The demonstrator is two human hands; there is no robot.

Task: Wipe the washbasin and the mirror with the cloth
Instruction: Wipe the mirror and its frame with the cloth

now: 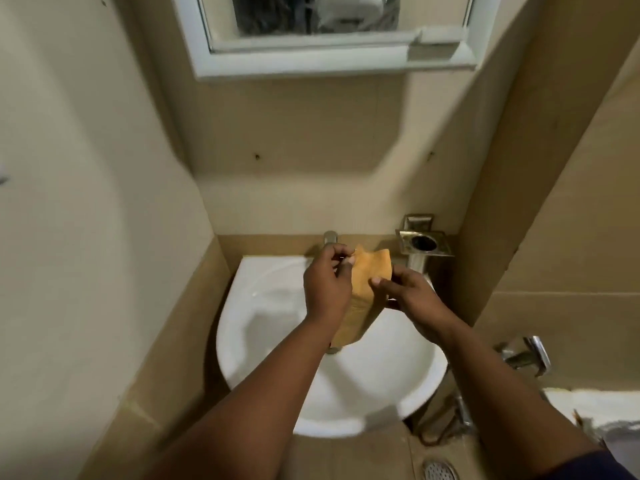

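An orange cloth (pixel 360 299) hangs above the white washbasin (pixel 263 327), held between both hands. My left hand (pixel 327 285) pinches its upper left corner near the tap. My right hand (pixel 412 299) grips its right edge with thumb and fingers. The cloth's lower end dangles over the bowl and hides the drain. The mirror (pixel 318 15) in a white frame is on the wall at the top of the view, well above both hands.
A metal tap (pixel 329 238) stands at the basin's back rim. A square metal holder (pixel 425 242) is fixed to the wall at the right. Another chrome tap (pixel 526 355) juts from the right wall. A floor drain (pixel 439 471) lies below. Tiled walls close in on both sides.
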